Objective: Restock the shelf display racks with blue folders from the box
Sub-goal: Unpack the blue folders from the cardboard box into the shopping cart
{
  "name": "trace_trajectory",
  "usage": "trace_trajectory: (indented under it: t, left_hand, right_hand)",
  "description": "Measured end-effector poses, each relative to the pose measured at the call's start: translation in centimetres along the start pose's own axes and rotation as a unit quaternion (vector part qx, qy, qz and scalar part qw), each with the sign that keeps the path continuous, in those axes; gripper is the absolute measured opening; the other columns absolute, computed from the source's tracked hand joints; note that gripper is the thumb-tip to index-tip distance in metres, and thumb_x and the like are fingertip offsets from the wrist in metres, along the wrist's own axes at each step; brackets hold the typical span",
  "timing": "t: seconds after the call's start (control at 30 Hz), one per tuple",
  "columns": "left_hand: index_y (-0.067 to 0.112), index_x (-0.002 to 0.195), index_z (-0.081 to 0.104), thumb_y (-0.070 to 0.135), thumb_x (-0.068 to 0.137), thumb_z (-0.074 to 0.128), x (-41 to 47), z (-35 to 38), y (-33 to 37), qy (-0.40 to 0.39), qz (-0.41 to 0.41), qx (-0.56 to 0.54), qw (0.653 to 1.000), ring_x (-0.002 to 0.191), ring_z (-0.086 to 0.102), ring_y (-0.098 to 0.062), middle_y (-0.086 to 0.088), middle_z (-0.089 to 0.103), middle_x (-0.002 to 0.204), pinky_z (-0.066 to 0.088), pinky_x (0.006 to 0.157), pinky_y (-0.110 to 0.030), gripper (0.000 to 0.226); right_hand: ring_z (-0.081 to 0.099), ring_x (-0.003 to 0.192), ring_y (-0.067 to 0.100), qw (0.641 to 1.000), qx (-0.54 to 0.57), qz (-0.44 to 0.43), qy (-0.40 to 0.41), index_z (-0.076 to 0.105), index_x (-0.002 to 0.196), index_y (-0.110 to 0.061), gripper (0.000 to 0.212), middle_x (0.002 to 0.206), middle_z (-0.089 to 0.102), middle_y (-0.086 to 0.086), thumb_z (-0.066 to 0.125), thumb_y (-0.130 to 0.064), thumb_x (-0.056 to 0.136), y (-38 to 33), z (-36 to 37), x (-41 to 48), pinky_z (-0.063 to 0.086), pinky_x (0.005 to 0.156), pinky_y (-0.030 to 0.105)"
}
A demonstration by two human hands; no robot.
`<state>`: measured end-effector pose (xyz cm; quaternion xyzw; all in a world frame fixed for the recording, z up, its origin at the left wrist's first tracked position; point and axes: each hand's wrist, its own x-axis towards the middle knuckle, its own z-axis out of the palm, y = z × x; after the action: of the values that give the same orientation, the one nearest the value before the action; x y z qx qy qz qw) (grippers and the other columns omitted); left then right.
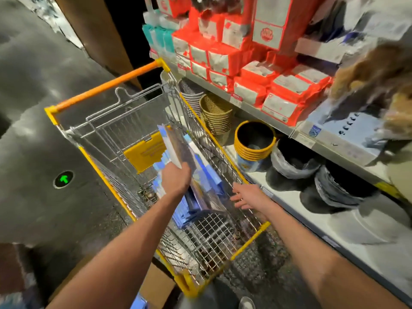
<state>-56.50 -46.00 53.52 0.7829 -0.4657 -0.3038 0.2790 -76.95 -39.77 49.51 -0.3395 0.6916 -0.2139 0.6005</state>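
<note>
Blue folders [207,172] stand on edge inside a wire shopping cart [107,85] with yellow trim and an orange handle. My left hand [176,179] reaches into the cart and grips the near end of a bundle of the folders. My right hand [247,196] hovers over the cart's right rim with its fingers spread, holding nothing. The picture is blurred, so the single folders run together.
To the right runs a shelf unit [263,112] with red packs [281,90] on top. Below it stand stacked woven baskets [215,114], yellow-rimmed buckets [254,141] and black bins [296,166]. A cardboard box [156,286] lies by my feet. Grey floor lies to the left.
</note>
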Motion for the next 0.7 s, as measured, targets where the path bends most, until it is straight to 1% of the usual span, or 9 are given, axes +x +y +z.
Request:
trace_trajectory:
  t: [0.1, 0.17, 0.23, 0.33, 0.4, 0.47, 0.53, 0.6, 0.7]
  left_hand:
    - [0.000, 0.095, 0.059, 0.029, 0.097, 0.053, 4.3, 2.4, -0.3, -0.036, -0.006, 0.016, 0.999, 0.098, 0.065, -0.041, -0.020, 0.062, 0.093, 0.047, 0.076, -0.041, 0.029]
    - [-0.004, 0.103, 0.062, 0.030, 0.098, 0.052, 6.6, 3.7, -0.4, -0.048, -0.017, 0.025, 0.998, 0.102, 0.064, -0.043, -0.024, 0.065, 0.102, 0.047, 0.080, -0.042, 0.035]
    - [-0.007, 0.106, 0.062, 0.030, 0.099, 0.052, 8.6, 4.6, -0.7, -0.051, -0.028, 0.029, 0.998, 0.102, 0.063, -0.045, -0.028, 0.066, 0.109, 0.048, 0.082, -0.044, 0.040]
    - [-0.010, 0.105, 0.061, 0.028, 0.099, 0.052, 12.2, 6.2, -1.1, -0.067, -0.053, 0.021, 0.996, 0.101, 0.063, -0.045, -0.030, 0.066, 0.109, 0.045, 0.078, -0.042, 0.040]
    - [-0.010, 0.107, 0.061, 0.029, 0.100, 0.051, 13.8, 7.1, -1.3, -0.076, -0.067, 0.014, 0.995, 0.102, 0.063, -0.045, -0.029, 0.066, 0.110, 0.047, 0.080, -0.043, 0.041]
    - [-0.010, 0.115, 0.058, 0.032, 0.102, 0.051, 14.9, 8.0, -1.2, -0.088, -0.079, 0.008, 0.993, 0.107, 0.061, -0.044, -0.028, 0.065, 0.116, 0.047, 0.084, -0.044, 0.044]
    - [-0.011, 0.125, 0.053, 0.035, 0.103, 0.049, 15.8, 9.0, -1.2, -0.128, -0.096, 0.000, 0.987, 0.114, 0.059, -0.043, -0.027, 0.062, 0.123, 0.047, 0.089, -0.044, 0.051]
    - [-0.010, 0.127, 0.051, 0.040, 0.102, 0.048, 16.6, 9.6, -1.3, -0.175, -0.110, 0.009, 0.978, 0.114, 0.060, -0.042, -0.026, 0.062, 0.126, 0.051, 0.093, -0.045, 0.056]
    - [-0.006, 0.126, 0.051, 0.039, 0.098, 0.050, 17.4, 9.3, -1.8, -0.200, -0.102, 0.046, 0.973, 0.112, 0.061, -0.040, -0.022, 0.063, 0.123, 0.051, 0.094, -0.043, 0.053]
  right_hand:
    - [0.066, 0.076, 0.020, 0.999, 0.004, 0.008, 0.036, 0.061, 0.114, -0.007, 0.039, 0.092, 0.072, 0.004, 0.047, -0.042, 0.103, -1.7, 0.2, 1.8, 0.050, 0.062, 0.025]
    - [0.065, 0.072, 0.018, 0.999, -0.006, 0.016, 0.046, 0.061, 0.114, -0.008, 0.036, 0.094, 0.072, 0.005, 0.047, -0.039, 0.103, -2.7, 0.5, 2.9, 0.049, 0.060, 0.024]
    - [0.065, 0.069, 0.017, 0.998, -0.007, 0.029, 0.049, 0.061, 0.112, -0.009, 0.033, 0.093, 0.072, 0.005, 0.048, -0.038, 0.103, -3.4, 1.2, 4.0, 0.048, 0.057, 0.023]
    - [0.062, 0.070, 0.018, 0.998, -0.003, 0.047, 0.048, 0.060, 0.112, -0.008, 0.032, 0.095, 0.072, 0.006, 0.047, -0.036, 0.104, -4.5, 2.4, 6.5, 0.045, 0.055, 0.021]
    - [0.061, 0.068, 0.017, 0.997, -0.006, 0.061, 0.046, 0.058, 0.110, -0.011, 0.027, 0.093, 0.071, 0.005, 0.047, -0.035, 0.104, -5.2, 3.1, 7.7, 0.044, 0.051, 0.018]
    - [0.060, 0.063, 0.016, 0.995, -0.006, 0.089, 0.043, 0.055, 0.104, -0.016, 0.019, 0.085, 0.068, 0.002, 0.047, -0.033, 0.104, -5.7, 3.8, 9.2, 0.042, 0.045, 0.017]
    - [0.055, 0.049, 0.012, 0.991, 0.014, 0.127, 0.040, 0.052, 0.094, -0.018, 0.017, 0.069, 0.065, -0.001, 0.049, -0.032, 0.104, -5.9, 4.5, 10.6, 0.036, 0.035, 0.017]
    - [0.051, 0.039, 0.009, 0.990, 0.037, 0.130, 0.047, 0.050, 0.091, -0.020, 0.015, 0.059, 0.062, -0.003, 0.054, -0.030, 0.102, -5.8, 4.7, 11.2, 0.034, 0.033, 0.016]
    - [0.056, 0.054, 0.013, 0.992, 0.038, 0.099, 0.067, 0.060, 0.103, -0.009, 0.017, 0.082, 0.067, 0.010, 0.055, -0.025, 0.102, -6.1, 4.9, 10.4, 0.040, 0.044, 0.018]
